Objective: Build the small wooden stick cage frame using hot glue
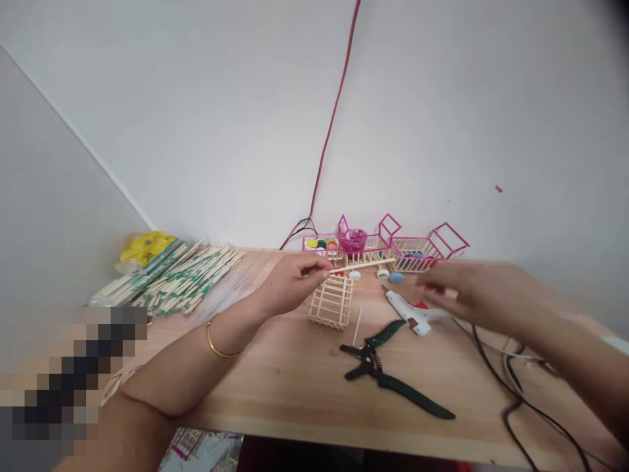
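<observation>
My left hand [299, 278] pinches one end of a pale wooden chopstick [366, 265], which points to the right. Below it, a small lattice frame of glued sticks [330, 301] stands on the table. My right hand [449, 288] is blurred by motion above a white glue gun [410, 313]; its fingers are smeared, and whether it touches the gun is unclear. Dark green-handled pruning shears [378, 367] lie opened in front of the frame. A short cut stick [358, 326] rests beside their jaws.
Bundles of chopsticks in green-printed wrappers [187, 278] and a yellow bag [145, 249] lie at the left. Pink-edged stick carts [366, 242] and paint pots [322, 244] stand along the wall. Black cables [511, 387] trail at the right. A person's pixelated shape is at lower left.
</observation>
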{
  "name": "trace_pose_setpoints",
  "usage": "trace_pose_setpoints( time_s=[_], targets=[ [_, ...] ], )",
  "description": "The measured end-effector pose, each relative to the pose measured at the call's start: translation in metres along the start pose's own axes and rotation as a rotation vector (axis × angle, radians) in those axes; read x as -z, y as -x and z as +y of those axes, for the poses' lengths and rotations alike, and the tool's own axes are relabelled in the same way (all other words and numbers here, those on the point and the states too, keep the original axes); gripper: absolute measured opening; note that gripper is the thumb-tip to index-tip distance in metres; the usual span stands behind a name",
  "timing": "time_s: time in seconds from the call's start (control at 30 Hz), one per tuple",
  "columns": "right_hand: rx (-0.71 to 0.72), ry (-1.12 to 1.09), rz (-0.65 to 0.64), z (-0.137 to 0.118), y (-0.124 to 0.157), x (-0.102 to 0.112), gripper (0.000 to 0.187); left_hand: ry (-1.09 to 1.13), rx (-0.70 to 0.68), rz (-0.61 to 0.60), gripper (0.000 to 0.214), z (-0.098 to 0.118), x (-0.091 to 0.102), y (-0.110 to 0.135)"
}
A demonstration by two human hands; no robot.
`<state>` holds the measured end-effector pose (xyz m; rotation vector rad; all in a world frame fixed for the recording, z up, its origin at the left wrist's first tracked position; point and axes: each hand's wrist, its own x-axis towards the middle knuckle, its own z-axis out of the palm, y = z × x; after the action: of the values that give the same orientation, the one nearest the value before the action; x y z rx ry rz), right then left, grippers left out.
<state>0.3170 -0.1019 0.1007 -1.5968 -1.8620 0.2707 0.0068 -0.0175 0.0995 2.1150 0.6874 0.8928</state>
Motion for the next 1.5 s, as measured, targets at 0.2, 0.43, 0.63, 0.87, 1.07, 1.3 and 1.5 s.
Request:
trace_pose_setpoints(
  time_s=[0.2, 0.43, 0.63, 0.87, 1.07, 1.3, 1.5],
  targets=[
    [0.075, 0.306, -0.552, -0.016, 0.058, -0.061, 0.096, 0.201, 0.113, -0.034, 0.017, -0.004, -0.004, 0.0],
    [0.138, 0.317, -0.618, -0.032, 0.053, -0.072, 0.071, 0.522, 0.293, -0.019, 0.022, -0.015, -0.012, -0.001],
    [0.181, 0.203, -0.58, -0.034, 0.064, -0.067, 0.063, 0.776, 0.401, -0.079, 0.03, -0.022, -0.022, -0.001],
    [0.145, 0.017, -0.2, -0.008, 0.07, -0.062, 0.06, 0.872, 0.366, 0.026, 0.024, -0.019, -0.015, -0.005],
    [-0.033, -0.231, -0.043, -0.011, 0.055, -0.079, 0.036, 0.909, 0.316, 0.128, 0.025, -0.022, -0.015, -0.005],
    [-0.056, -0.35, -0.266, -0.001, 0.062, -0.092, 0.06, 0.869, 0.338, 0.202, 0.028, -0.024, -0.016, -0.007],
    [-0.101, -0.285, -0.321, -0.012, 0.055, -0.093, 0.053, 0.88, 0.389, 0.127, 0.027, -0.021, -0.027, -0.004]
  ],
)
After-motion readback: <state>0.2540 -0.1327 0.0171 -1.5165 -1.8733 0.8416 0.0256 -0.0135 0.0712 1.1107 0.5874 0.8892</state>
